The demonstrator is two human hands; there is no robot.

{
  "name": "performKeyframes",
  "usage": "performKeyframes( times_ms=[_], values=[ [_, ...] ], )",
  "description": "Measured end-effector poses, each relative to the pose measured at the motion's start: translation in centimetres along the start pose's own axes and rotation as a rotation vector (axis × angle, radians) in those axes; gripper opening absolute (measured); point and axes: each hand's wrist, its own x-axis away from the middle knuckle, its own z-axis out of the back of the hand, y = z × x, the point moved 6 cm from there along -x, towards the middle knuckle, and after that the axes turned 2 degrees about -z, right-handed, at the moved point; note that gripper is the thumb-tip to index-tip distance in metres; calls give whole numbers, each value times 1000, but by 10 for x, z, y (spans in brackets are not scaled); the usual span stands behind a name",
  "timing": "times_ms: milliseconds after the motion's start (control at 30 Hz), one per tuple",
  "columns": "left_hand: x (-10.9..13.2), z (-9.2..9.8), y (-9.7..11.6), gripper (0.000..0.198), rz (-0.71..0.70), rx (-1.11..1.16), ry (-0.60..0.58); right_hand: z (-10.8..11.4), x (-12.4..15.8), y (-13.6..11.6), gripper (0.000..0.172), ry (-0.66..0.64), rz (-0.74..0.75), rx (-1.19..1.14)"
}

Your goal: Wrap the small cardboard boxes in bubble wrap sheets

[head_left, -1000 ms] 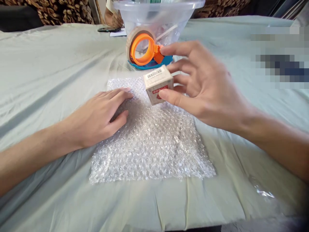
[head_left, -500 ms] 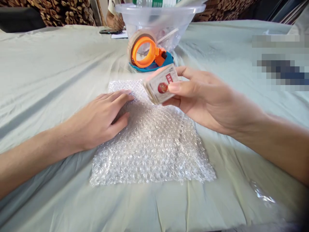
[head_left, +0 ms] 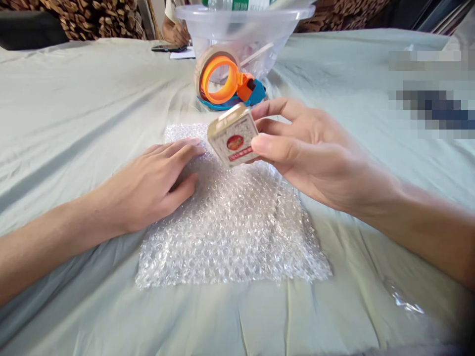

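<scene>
A sheet of bubble wrap (head_left: pixel 237 232) lies flat on the cloth in front of me. My left hand (head_left: pixel 159 185) rests palm down on its left side, fingers stretched out and holding nothing. Above the far part of the sheet, my right hand (head_left: pixel 308 153) grips a small box (head_left: pixel 234 136) between thumb and fingers. The box is pale and patterned, with a red oval picture and a red label strip on the face toward me, and a gold-coloured side. It is tilted and held clear of the wrap. Some right-hand fingers are partly hidden behind it.
Beyond the wrap stands an orange and blue tape dispenser (head_left: pixel 226 86) with a roll of tape. A clear plastic tub (head_left: pixel 245 29) is behind it. Another person's hand (head_left: pixel 177 33) is near a phone (head_left: pixel 168 48) at the back. A clear plastic scrap (head_left: pixel 406 301) lies front right.
My right hand has turned the box, so its label strip now sits below the oval and a gold side shows. The box has shifted slightly left. My left hand stays in place.
</scene>
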Motion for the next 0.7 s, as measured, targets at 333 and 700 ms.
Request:
performKeyframes(
  times_ms=[333,700],
  values=[
    [-1,2,0,44,-19,49,38,-8,-4,-2,40,-138,347,330],
    [-1,3,-1,48,31,53,58,-9,0,2,53,-89,304,572]
  ],
)
